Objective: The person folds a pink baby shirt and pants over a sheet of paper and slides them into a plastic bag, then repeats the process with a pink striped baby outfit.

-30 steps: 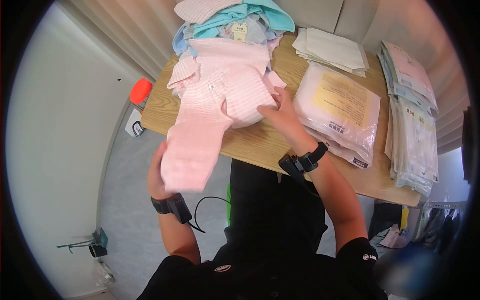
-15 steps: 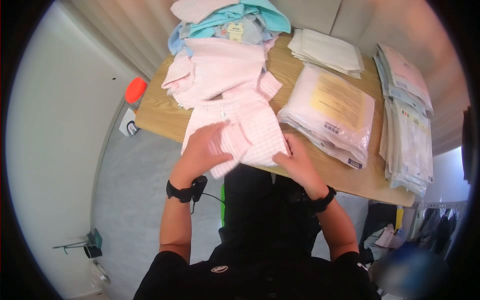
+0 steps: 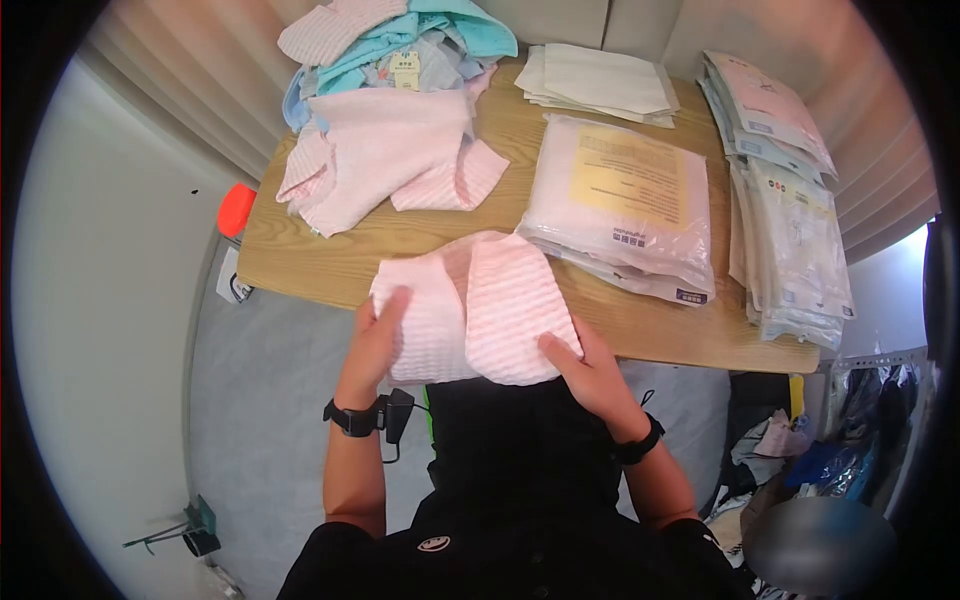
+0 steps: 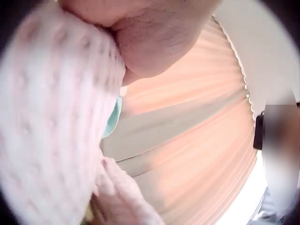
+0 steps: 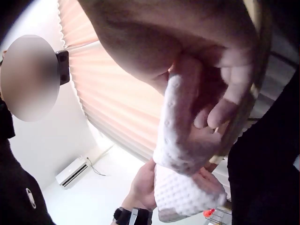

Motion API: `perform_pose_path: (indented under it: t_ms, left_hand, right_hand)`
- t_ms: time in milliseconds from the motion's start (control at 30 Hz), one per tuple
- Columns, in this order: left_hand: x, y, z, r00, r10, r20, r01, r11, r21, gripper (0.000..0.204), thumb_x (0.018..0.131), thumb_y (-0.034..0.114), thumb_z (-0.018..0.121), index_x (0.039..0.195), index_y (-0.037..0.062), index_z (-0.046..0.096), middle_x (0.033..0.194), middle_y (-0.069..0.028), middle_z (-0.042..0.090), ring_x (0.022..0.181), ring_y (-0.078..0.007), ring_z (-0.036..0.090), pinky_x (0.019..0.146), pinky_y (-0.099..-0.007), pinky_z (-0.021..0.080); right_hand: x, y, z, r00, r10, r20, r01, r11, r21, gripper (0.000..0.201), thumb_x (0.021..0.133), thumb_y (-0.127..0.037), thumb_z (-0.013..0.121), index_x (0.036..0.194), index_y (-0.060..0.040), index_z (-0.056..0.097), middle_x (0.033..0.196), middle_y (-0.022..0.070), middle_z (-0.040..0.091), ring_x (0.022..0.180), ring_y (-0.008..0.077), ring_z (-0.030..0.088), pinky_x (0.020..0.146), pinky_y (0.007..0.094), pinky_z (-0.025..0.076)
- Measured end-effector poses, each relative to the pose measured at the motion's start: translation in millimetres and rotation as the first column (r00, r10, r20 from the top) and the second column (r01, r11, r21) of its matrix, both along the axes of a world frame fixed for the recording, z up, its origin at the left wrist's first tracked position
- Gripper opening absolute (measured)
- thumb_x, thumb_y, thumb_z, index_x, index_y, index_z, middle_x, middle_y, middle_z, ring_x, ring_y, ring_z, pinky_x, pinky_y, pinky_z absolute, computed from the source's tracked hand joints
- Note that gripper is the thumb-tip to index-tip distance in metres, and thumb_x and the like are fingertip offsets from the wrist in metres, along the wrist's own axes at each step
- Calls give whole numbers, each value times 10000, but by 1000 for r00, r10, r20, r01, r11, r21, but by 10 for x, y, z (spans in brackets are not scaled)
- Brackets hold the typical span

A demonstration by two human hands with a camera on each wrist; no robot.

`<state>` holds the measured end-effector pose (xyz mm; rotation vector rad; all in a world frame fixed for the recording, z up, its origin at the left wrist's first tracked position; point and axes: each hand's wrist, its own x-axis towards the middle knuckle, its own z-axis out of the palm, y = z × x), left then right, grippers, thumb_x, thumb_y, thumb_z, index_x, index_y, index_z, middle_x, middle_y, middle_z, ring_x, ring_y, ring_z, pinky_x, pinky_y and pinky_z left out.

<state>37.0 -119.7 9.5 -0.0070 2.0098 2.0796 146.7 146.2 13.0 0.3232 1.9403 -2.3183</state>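
A folded pink striped garment (image 3: 515, 315) is held up at the table's front edge in the head view. Its left side is gripped by my left hand (image 3: 372, 345), thumb on top and fingers behind the cloth. My right hand (image 3: 592, 375) pinches the right side, thumb over the fabric. In the left wrist view the bumpy cloth (image 4: 51, 112) hangs beside the left hand (image 4: 154, 37). The right wrist view shows the fabric (image 5: 178, 126) between thumb and curled fingers of the right hand (image 5: 187, 42).
Another pink garment (image 3: 385, 145) lies at the table's left, below a heap of teal and grey clothes (image 3: 455, 25). To the right are a plastic-wrapped pack (image 3: 625, 200), white sheets (image 3: 600, 80) and stacked bagged garments (image 3: 790, 230). A red-topped object (image 3: 236, 210) stands beyond the left edge.
The held garment has come away from the other pink one and is now folded into a shorter bundle. The left hand rose from low left, passed over the cloth and now grips its left side.
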Motion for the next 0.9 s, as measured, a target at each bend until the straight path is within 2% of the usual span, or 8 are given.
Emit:
perform_pose_path:
  t_ms: [100,200,300,400,533,600,733,900]
  left_hand:
    - [-8,33,-40,946,310,-93,-308,951,36,318,1015,247,640,1180,-23,614,1082,-77,684,893,-147,612,813,-326,505]
    - [63,-33,-73,925,146,-350,-301,845,-442,333,982,267,685,1134,-18,603,1085,-111,664,940,-183,618,835,-339,499]
    - [103,24,-198,816,15,-578,-486,559,-672,348,949,234,734,1127,-22,580,1062,-116,641,939,-174,598,837,-332,488]
    - [74,51,-338,824,242,-513,-477,785,-395,454,914,211,779,1205,-22,520,1025,-96,586,920,-169,550,825,-333,468]
    - [95,4,-537,744,392,-542,-627,691,-361,562,881,239,811,1221,-41,462,983,-94,549,862,-195,538,810,-345,473]
    - [135,-18,-636,741,446,-502,-638,700,-321,593,880,258,815,1236,-35,442,957,-73,522,845,-178,518,800,-330,470]
    - [143,-203,-868,884,372,-283,-456,818,-350,531,958,317,722,1272,-50,502,1057,-119,622,930,-158,566,832,-313,477]
    - [213,-190,-506,986,144,-87,-168,881,-441,497,1030,363,607,1302,-51,566,1220,-149,686,974,-142,623,857,-312,500]
  right_hand:
    - [31,-35,-75,999,20,-37,-18,998,53,436,982,-102,623,1362,68,494,1240,128,633,1125,145,593,971,300,479]
    - [34,-54,-191,990,39,-139,-24,994,109,522,961,-48,623,1428,63,417,1314,157,588,1187,169,575,1010,307,461]
    - [27,-81,-271,984,45,-172,-38,998,46,626,928,-5,636,1476,58,339,1382,177,541,1232,194,559,1037,312,446]
    - [-54,-93,-198,994,39,-100,-46,996,-72,646,902,-10,661,1467,64,356,1380,183,552,1219,201,573,1032,319,453]
    - [-117,-80,-115,984,137,-113,-127,988,93,555,891,-65,699,1383,74,481,1265,177,641,1121,192,628,973,329,492]
    - [-110,-76,-34,977,210,30,-212,967,142,496,914,-80,700,1360,48,522,1216,127,664,1072,145,628,931,306,508]
    - [-35,-149,-218,981,187,-52,-175,968,182,453,936,-141,706,1327,35,562,1144,96,692,1017,121,631,900,302,517]
    - [-50,-190,-223,982,191,5,-190,973,131,391,987,-132,618,1325,53,551,1185,121,685,1060,160,631,942,323,502]
